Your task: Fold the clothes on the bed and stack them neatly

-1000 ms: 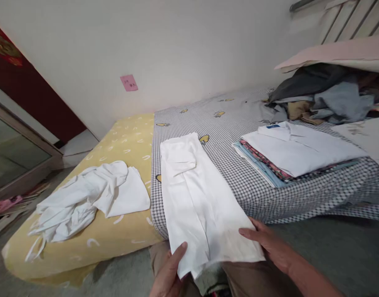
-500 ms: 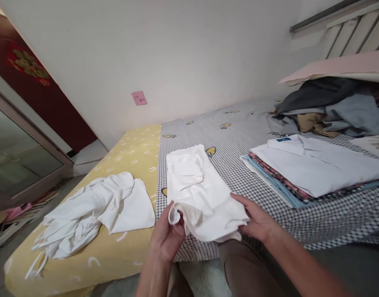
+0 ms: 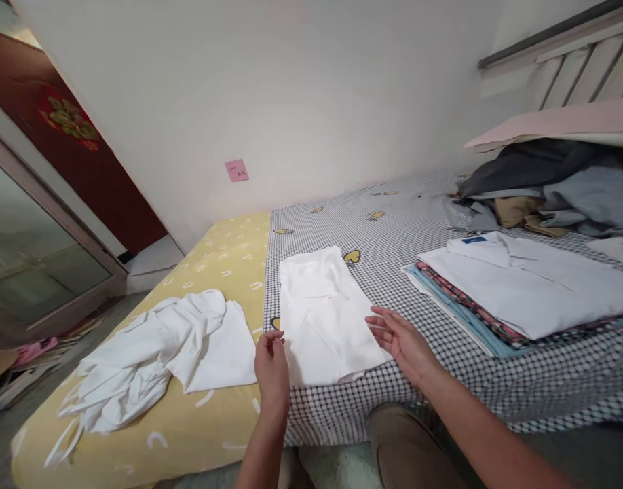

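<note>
White garment (image 3: 316, 319) lies folded flat on the checked sheet (image 3: 372, 234), near the bed's front edge, between the two hands. Right hand (image 3: 403, 343), at its right edge, has its fingers spread and grips nothing; left hand (image 3: 271, 370), at its left edge, is loosely curled, grip cannot be told. Both forearms reach forward; a crumpled cloth (image 3: 153, 353) lies left, a clothes stack (image 3: 535, 285) right.
</note>
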### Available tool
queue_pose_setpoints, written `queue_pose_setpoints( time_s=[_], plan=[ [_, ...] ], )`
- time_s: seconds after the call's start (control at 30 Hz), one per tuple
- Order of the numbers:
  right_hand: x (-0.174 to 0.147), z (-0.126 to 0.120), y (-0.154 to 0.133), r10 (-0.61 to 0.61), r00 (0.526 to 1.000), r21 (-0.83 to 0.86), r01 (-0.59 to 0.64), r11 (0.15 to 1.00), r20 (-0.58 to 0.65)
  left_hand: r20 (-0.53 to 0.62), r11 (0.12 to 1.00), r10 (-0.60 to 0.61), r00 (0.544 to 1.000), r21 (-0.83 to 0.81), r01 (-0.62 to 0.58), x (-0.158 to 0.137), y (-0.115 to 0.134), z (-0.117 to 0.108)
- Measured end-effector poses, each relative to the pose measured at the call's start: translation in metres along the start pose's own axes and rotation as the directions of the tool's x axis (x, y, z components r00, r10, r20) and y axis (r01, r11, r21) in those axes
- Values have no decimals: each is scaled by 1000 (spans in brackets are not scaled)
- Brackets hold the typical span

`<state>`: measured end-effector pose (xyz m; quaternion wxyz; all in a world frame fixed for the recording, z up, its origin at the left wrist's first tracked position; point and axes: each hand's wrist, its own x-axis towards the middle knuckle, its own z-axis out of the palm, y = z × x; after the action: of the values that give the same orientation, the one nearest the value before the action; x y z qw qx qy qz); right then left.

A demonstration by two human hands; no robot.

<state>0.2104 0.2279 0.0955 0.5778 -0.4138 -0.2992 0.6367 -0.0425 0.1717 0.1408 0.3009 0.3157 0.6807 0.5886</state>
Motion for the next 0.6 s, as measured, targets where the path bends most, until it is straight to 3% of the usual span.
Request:
queue_pose_setpoints(
  time_s=[0.07, 0.17, 0.23, 0.37, 0.53, 0.6],
  plan=[
    [14, -4, 0, -189, 982, -357, 168, 919, -25, 23, 983, 120, 992, 135, -122, 14, 0, -2],
    [37, -8, -6, -351, 937, -739, 242, 628, 8, 109, 931, 200, 974, 288, -224, 38, -2, 2],
    [46, -7, -9, -370, 929, -816, 236, 527, 30, 144, 895, 203, 968, 374, -243, 51, -8, 5],
    [49, 1, -2, -396, 918, -874, 219, 433, 34, 154, 840, 227, 962, 470, -273, 60, -27, 8],
    [47, 1, 13, -465, 861, -954, 284, 101, 207, 262, 765, 327, 908, 491, -418, 47, -44, 5],
    [50, -4, 16, -459, 853, -942, 323, 91, 248, 305, 737, 359, 882, 487, -469, 43, -45, 6]
  ],
)
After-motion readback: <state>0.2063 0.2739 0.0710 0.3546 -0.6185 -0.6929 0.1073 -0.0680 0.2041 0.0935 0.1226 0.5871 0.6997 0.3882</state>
